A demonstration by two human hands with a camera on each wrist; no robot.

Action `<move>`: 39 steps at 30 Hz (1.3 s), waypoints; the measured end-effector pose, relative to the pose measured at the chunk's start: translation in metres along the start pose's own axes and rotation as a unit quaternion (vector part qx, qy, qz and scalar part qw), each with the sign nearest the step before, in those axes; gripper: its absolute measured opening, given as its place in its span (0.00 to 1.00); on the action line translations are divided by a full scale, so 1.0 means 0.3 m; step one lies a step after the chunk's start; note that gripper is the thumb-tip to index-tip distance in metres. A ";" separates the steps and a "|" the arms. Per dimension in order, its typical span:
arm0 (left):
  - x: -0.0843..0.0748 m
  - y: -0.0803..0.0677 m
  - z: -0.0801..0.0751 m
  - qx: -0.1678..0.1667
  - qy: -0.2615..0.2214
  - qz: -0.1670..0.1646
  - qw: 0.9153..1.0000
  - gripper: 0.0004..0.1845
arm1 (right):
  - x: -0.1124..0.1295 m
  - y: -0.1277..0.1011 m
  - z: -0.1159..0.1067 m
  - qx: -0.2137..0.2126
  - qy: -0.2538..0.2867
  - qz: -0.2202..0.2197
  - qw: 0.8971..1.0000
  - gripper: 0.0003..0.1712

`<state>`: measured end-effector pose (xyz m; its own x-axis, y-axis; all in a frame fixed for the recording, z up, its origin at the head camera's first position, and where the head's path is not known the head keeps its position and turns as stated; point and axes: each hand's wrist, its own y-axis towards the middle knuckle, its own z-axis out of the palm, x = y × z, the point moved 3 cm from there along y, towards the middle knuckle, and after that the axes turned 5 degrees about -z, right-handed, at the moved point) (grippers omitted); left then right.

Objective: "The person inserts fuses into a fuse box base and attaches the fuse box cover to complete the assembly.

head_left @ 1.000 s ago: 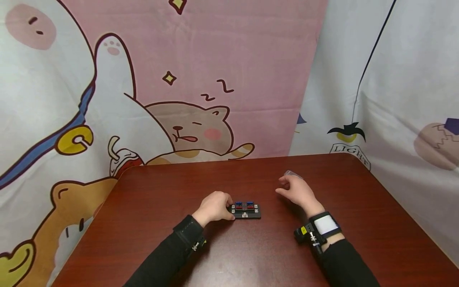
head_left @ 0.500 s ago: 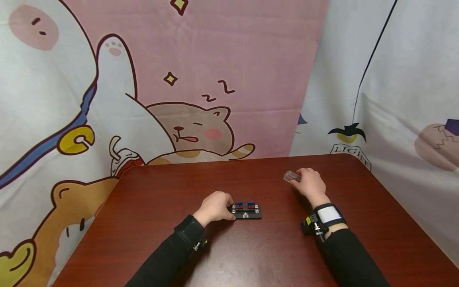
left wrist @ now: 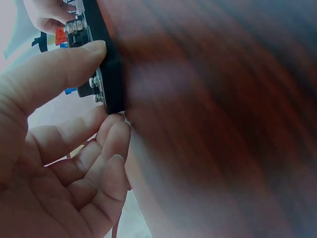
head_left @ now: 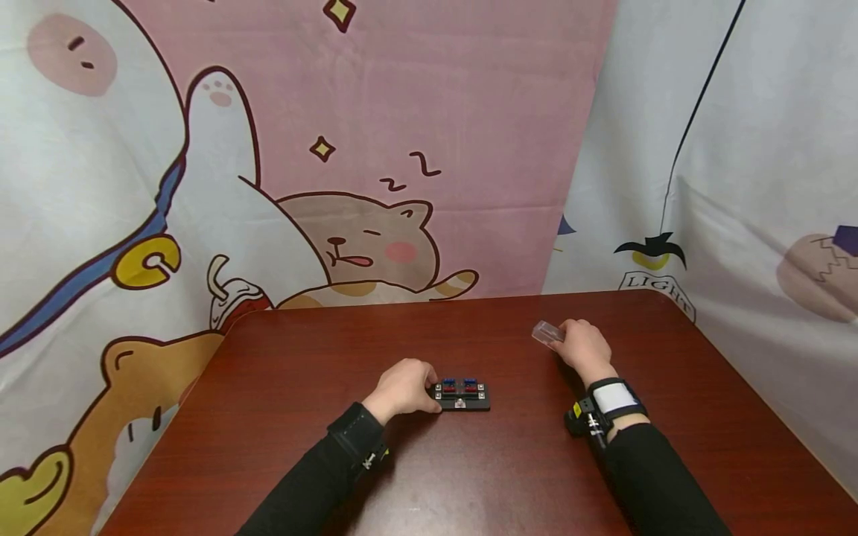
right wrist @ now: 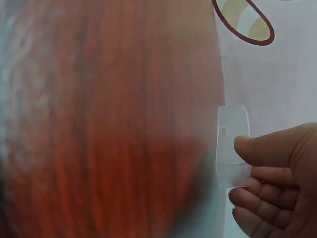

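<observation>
A black fuse block (head_left: 462, 403) with red and blue blade fuses and metal terminal screws sits on the table in the head view. My left hand (head_left: 402, 385) pinches its left end. In the left wrist view the thumb (left wrist: 81, 62) presses the near side of the fuse block (left wrist: 114, 82), and curled fingers meet its end. Farther back on the right, my right hand (head_left: 585, 348) holds a clear plastic cover (head_left: 547, 333) by its right end. The right wrist view has the thumb (right wrist: 262, 148) laid over the cover (right wrist: 230, 171), fingers behind it.
The brown wooden table (head_left: 302, 357) carries both things. Behind it hangs a cloth backdrop (head_left: 469, 149) with cartoon animals, and a pale cloth (head_left: 757, 149) runs along the right side.
My right hand has moved from in front of the clear cover round to its right end and taken hold of it. The left hand has stayed at the fuse block.
</observation>
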<state>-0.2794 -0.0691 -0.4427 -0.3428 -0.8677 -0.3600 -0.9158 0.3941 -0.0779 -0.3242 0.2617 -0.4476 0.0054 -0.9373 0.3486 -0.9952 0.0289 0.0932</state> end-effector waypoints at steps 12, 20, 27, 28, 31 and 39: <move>-0.001 -0.002 -0.006 -0.005 -0.003 0.004 1.000 0.22 | 0.142 -0.043 -0.011 -0.041 0.052 -0.127 0.990 0.19; -0.002 0.001 0.002 -0.005 0.000 0.006 1.000 0.22 | 0.240 -0.097 0.000 -0.025 0.071 -0.168 0.983 0.19; 0.001 0.006 0.004 -0.003 0.004 -0.001 1.000 0.23 | 0.315 -0.133 0.011 -0.015 0.088 -0.219 0.972 0.19; 0.001 0.007 0.004 -0.003 0.005 -0.001 1.000 0.23 | 0.324 -0.139 0.013 -0.013 0.090 -0.229 0.969 0.19; 0.003 0.010 0.008 -0.001 0.007 -0.004 1.000 0.23 | 0.354 -0.156 0.016 -0.012 0.097 -0.262 0.960 0.19; 0.002 0.012 0.002 -0.003 0.007 -0.007 1.000 0.22 | 0.419 -0.197 0.023 0.008 0.111 -0.314 0.943 0.20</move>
<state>-0.2827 -0.0680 -0.4437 -0.3334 -0.8770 -0.3461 -0.9213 0.3809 -0.0776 -0.2652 0.1399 -0.4157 0.6125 -0.6724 0.4156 -0.7904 -0.5146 0.3324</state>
